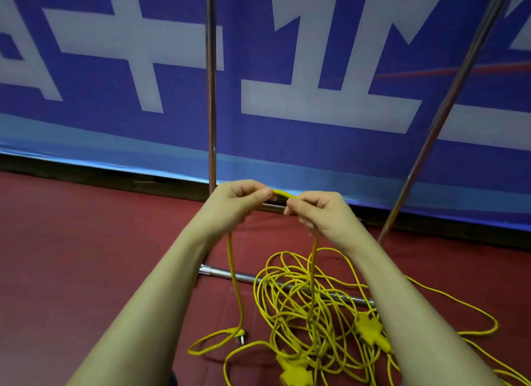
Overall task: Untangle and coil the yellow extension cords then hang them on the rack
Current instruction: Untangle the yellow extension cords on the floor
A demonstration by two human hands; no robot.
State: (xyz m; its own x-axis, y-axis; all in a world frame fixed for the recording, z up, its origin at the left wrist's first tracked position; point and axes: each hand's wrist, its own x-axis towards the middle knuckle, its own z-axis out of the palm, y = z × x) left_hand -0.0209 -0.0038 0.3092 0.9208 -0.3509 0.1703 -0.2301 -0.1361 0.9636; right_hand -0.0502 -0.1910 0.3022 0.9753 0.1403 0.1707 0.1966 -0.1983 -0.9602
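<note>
A tangled heap of yellow extension cords (310, 308) lies on the red floor, across the rack's base bar (230, 273). My left hand (238, 203) and my right hand (319, 210) are raised side by side and pinch one short stretch of yellow cord (283, 194) between them. One strand hangs from the left hand down to a plug (240, 335) on the floor. Another strand drops from the right hand into the heap. Two yellow socket blocks (369, 329) (293, 368) sit in the tangle.
The metal rack's upright poles (211, 98) (448, 109) rise in front of a blue and white banner (316, 104). A dark baseboard runs along the wall's foot. More cord (471, 308) trails off to the lower right over the red floor (86, 256).
</note>
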